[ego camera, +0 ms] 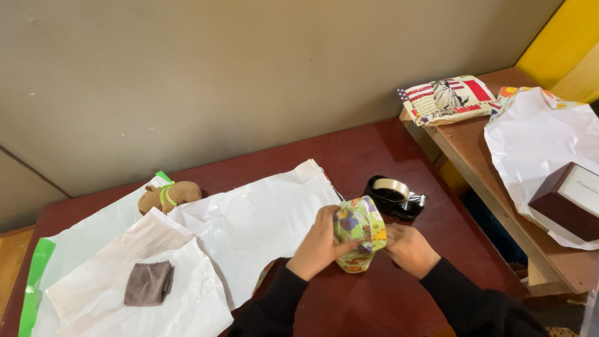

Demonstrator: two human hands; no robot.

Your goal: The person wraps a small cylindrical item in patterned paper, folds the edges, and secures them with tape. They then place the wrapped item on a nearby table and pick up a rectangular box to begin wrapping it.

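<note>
Fingers of the left hand [319, 244] curl around the near-left face of a small parcel [358, 234] wrapped in bright patterned paper, the thumb pressing a fold against its side; fingers of the right hand [409, 248] are bunched together and pinch the paper at the parcel's right edge, though their tips are hidden behind the wrap. The parcel stands upright on the dark red table [374, 156], between both hands, near the table's front edge. Judged from this grip, the step in hand is creasing and closing a flap of the wrap: it would go best with one hand holding the fold flat and taut while the other draws the loose edge snug, so that no slack bunches at the corner. Just behind the parcel sits a black tape dispenser [395, 196], apart from both hands. To the left lie white paper sheets [249, 218], overlapping; on one rests a folded grey cloth [148, 283], and at their far edge a small brown plush toy [170, 195] tied with green ribbon. On the wooden side bench [474, 156] to the right are a flag-patterned wrapped package [446, 100], crumpled white paper [536, 143], and a dark brown box [569, 201] with a pale top.
</note>
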